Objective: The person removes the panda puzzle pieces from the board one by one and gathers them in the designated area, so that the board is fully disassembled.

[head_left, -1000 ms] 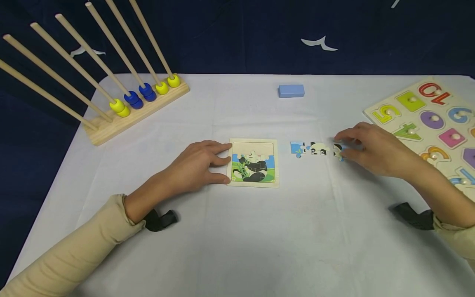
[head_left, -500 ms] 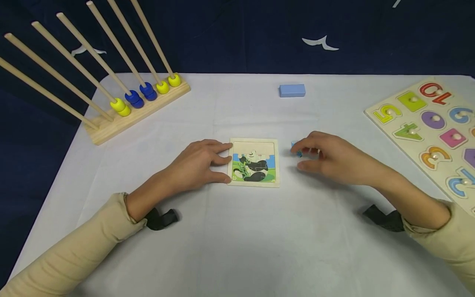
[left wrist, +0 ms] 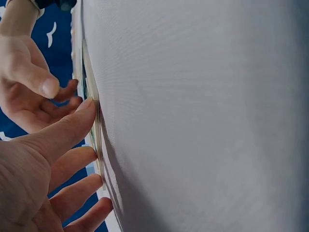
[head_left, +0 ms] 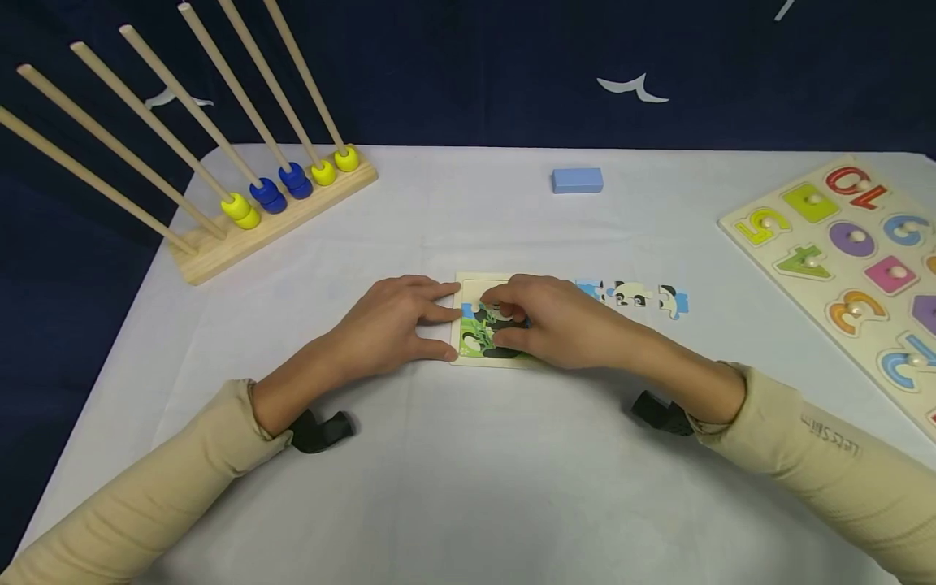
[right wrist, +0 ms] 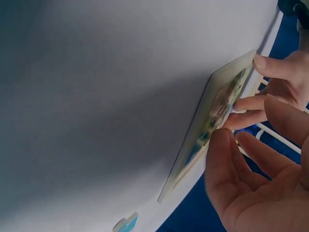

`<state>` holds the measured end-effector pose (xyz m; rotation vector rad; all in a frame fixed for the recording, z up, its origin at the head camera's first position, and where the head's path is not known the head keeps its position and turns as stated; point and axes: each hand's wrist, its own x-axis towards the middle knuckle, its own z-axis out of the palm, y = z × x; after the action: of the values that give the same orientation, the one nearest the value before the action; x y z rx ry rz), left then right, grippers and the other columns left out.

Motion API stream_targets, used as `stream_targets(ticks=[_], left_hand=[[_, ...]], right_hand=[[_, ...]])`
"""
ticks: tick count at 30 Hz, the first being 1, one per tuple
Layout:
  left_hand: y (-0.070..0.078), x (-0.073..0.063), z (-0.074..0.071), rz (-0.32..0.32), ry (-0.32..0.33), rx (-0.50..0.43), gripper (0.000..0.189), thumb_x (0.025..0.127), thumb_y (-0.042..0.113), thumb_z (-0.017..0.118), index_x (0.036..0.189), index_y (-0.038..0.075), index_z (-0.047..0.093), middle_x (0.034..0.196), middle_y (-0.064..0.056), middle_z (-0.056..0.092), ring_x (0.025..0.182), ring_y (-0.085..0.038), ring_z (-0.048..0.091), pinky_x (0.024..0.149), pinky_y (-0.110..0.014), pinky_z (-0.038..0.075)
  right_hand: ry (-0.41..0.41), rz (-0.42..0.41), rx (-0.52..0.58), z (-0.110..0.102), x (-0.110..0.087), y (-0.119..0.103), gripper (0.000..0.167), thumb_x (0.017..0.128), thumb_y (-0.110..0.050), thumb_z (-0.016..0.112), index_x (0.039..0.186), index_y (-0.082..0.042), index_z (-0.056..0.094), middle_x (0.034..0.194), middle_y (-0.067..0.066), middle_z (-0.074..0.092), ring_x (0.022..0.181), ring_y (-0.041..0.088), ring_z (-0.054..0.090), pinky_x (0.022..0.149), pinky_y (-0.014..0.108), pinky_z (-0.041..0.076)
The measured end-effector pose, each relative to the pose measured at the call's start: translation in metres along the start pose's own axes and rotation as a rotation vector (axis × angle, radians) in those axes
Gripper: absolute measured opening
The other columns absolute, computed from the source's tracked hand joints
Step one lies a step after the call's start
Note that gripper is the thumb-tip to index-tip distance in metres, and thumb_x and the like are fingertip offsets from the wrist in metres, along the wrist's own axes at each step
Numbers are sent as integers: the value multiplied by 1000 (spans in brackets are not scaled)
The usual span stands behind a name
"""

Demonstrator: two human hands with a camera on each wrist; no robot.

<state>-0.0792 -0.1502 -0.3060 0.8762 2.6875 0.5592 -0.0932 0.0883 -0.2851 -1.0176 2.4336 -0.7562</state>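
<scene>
A small square panda puzzle [head_left: 475, 333] in a pale wooden frame lies on the table. My left hand [head_left: 387, 325] rests at the frame's left edge, its fingers spread and the thumb at the near left corner, as the left wrist view shows too. Over the puzzle's right half is my right hand [head_left: 563, 321], fingers loosely bent, with the fingertips [right wrist: 222, 137] right at the picture. No piece shows between them. To the right lie three loose pieces: a blue one [head_left: 588, 288] partly behind the right hand, a panda-face one [head_left: 631, 293] and a black-and-white one with blue [head_left: 673, 301].
At the back left stands a wooden bead rack [head_left: 278, 227] with tall rods and yellow and blue beads. A blue block [head_left: 578, 180] lies at the back. On the right is a number puzzle board [head_left: 834, 305] with knobs. Dark cloth [head_left: 483, 73] hangs behind the white table [head_left: 468, 471].
My right hand has moved left from the loose pieces to over the panda puzzle, uncovering most of them. My left hand has kept its place at the frame.
</scene>
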Motion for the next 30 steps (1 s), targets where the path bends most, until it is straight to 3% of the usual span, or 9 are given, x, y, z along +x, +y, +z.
stream_targets(ticks=[4,10,17,23,30], left_hand=[[0,1,1,-6,3,-8,56,80,38,83,127,10,68,145,-7,52,131,-27,47,108,-46,34],[-1,0,1,-10,9,-10,56,79,37,84,126,10,68,144,-7,52,131,-27,48,109,-47,34],[-1,0,1,-9,13,-16,55,79,37,84,125,9,69,145,-7,52,132,-27,47,109,-48,32],[-2,0,1,-12,13,-18,55,79,36,84,124,9,69,144,-7,52,131,-28,47,109,-49,32],[-2,0,2,0,24,-15,54,78,35,85,123,9,69,143,-8,53,130,-27,48,109,-47,33]], right_hand=[[-63,41,15,-1,8,1,41,92,-13,70,129,1,61,92,6,57,83,21,53,75,36,45],[-122,74,30,0,16,3,36,91,-13,67,125,-2,63,95,9,54,82,22,49,72,36,42],[-115,121,89,0,20,5,43,89,-12,72,127,3,60,97,9,55,86,23,52,80,37,44],[-115,142,153,0,22,7,33,89,-9,71,119,-1,58,95,10,52,82,23,50,76,37,41],[-81,160,92,2,25,3,27,89,-11,71,112,-5,59,89,7,52,75,22,48,70,36,40]])
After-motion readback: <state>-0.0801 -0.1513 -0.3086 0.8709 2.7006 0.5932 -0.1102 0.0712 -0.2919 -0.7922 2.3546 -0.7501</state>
